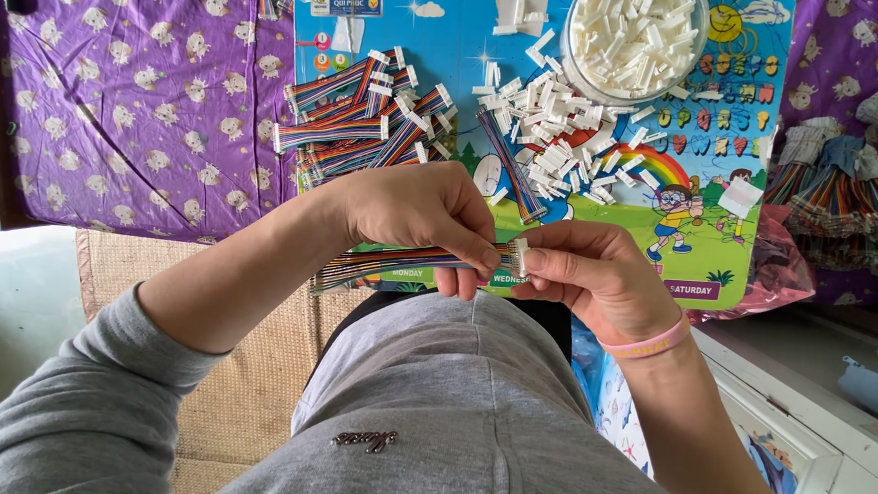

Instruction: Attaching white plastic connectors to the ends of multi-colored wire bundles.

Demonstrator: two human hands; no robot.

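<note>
Where both hands meet near the body, the rainbow ribbon cable (pixel 398 262) lies left to right, long axis level, its end pointing right. Left hand (pixel 416 216) pinches the cable; right hand (pixel 597 280) pinches the white connector housing (pixel 521 257) touching that end. Loose housings (pixel 565 143) lie far, on the cartoon board (pixel 450 37).

We have a single view, from a camera worn on the head, looking steeply down over the chest. It sits close: the left hand (pixel 416 216) and right hand (pixel 597 280) fill the centre, just above the grey shirt (pixel 461 399). Beyond them, toward the top edge, lies the colourful cartoon board (pixel 439 47) on purple patterned cloth (pixel 136 101).
</note>
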